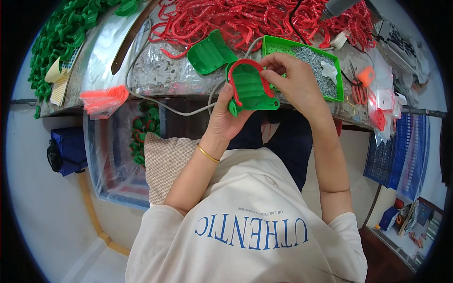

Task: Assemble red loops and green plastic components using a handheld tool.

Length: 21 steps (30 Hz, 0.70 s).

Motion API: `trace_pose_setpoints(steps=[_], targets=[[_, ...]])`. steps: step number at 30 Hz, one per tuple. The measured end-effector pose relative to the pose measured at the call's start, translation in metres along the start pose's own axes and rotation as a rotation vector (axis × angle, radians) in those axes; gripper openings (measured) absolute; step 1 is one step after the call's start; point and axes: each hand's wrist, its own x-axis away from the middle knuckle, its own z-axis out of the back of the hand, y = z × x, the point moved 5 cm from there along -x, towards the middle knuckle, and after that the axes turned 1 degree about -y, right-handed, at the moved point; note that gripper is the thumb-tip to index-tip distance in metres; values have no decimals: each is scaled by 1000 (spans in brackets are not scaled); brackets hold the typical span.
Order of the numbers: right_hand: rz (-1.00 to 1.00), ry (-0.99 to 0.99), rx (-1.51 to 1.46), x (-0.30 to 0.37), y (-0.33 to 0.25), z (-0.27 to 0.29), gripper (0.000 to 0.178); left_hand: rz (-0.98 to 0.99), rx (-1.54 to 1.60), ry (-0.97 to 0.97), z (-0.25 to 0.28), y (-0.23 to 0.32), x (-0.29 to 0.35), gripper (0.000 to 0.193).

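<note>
My left hand holds a curved green plastic piece above the table's front edge, its thumb along the near left side. A red plastic strip arches around the top and sides of that piece. At the upper right of the arch, my right hand pinches the strip between thumb and bent fingers; the fingertips partly cover the contact. Just behind lies another green plastic piece without a red strip. Beyond my right hand is a bright green tray of small grey metal parts, with a white piece on top.
Red strips are heaped at the back, green pieces at the far left. A grey cable loops over the front edge. Orange-handled scissors lie right. A plastic-lined bin with red-and-green pieces stands below left.
</note>
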Motion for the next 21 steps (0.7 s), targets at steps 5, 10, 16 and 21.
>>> trace_pose_setpoints(steps=[5,10,16,21], targets=[[-120,-8,-224,3,25,0,16,-51,-43,-15,2,-2,-3,75],[-165,-15,-377,8,32,-3,17,-67,-91,-25,-6,1,0,80],[-171,-5,-381,11,33,-3,17,-112,-160,2,-11,2,2,84],[-160,33,-411,13,38,-4,17,-125,-178,11,-11,2,2,85]])
